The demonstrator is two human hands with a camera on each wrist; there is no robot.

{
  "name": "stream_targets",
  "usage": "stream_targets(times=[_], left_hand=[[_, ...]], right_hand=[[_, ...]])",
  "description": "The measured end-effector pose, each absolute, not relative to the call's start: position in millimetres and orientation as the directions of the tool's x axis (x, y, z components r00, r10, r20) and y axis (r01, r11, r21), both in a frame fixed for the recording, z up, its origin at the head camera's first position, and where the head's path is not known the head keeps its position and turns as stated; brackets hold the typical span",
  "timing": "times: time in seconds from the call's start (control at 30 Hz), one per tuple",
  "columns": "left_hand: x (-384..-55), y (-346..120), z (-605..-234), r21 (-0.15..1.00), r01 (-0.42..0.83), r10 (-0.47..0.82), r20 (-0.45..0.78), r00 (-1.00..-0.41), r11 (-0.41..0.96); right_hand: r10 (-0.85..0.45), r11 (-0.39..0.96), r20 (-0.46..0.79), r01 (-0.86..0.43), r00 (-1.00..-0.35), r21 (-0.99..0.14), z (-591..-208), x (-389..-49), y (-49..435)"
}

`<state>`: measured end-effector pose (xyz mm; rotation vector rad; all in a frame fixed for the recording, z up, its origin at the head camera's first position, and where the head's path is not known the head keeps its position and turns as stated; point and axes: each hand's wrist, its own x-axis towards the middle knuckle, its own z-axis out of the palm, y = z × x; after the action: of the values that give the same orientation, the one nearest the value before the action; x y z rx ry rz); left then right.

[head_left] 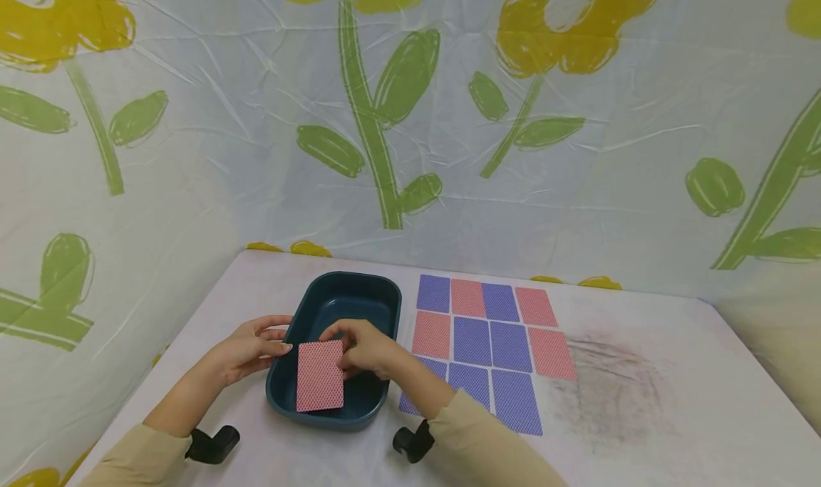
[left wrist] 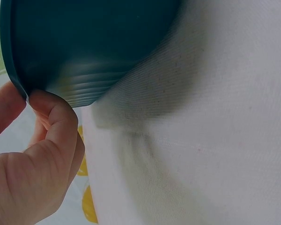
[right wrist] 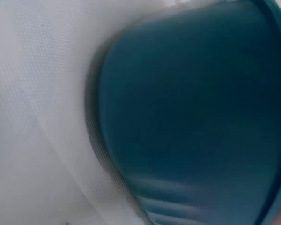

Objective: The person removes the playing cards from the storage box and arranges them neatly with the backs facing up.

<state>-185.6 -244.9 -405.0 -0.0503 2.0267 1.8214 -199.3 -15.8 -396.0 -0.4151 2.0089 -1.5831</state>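
Observation:
A dark teal plastic basin (head_left: 346,287) with rounded corners stands on the white-covered table. My left hand (head_left: 246,348) pinches its left rim; in the left wrist view the thumb and a finger of that hand (left wrist: 42,150) meet at the edge. Over the near part of the basin, my right hand (head_left: 364,348) holds a red-backed playing card (head_left: 320,376) by its right edge, back side up. Most of the basin's near inside is hidden behind the card and hand. The right wrist view shows mainly the basin's outer wall (right wrist: 192,103).
Right of the basin lie rows of face-down playing cards, some blue-backed (head_left: 511,346), some red-backed (head_left: 536,306). My right forearm crosses over the nearest row. A grey smudge (head_left: 616,387) marks the cloth farther right. A flower-printed curtain (head_left: 256,187) hangs behind the table.

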Motion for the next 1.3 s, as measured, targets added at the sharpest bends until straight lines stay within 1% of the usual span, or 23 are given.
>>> stream_targets(times=[0.2,0.57,0.7,0.97,1.1,1.3], left_hand=[[-184,-244,-405,0.94,-0.301,0.231,-0.332,-0.914,0.159],[-184,-244,-407,0.939,-0.307,0.223,-0.336,-0.915,0.157],[-185,-245,-407,0.937,-0.308,0.219,-0.339,-0.915,0.167],[-187,-246,-406,0.941,-0.31,0.243,-0.335,-0.91,0.136],[-187,-246,-406,0.941,-0.31,0.245,-0.336,-0.91,0.136],[-187,-246,-406,0.941,-0.309,0.241,-0.335,-0.911,0.14]], right_hand=[[-0.54,0.212,-0.199,0.096,-0.818,-0.973,-389,-202,-6],[-0.541,0.182,-0.144,0.052,-0.828,-0.982,-377,-206,17],[-0.537,0.189,-0.137,0.039,-0.832,-0.981,-373,-208,29],[-0.518,0.205,-0.17,0.071,-0.839,-0.976,-366,-210,54],[-0.516,0.22,-0.169,0.061,-0.84,-0.974,-364,-211,66],[-0.487,0.268,-0.164,0.032,-0.858,-0.963,-362,-210,85]])
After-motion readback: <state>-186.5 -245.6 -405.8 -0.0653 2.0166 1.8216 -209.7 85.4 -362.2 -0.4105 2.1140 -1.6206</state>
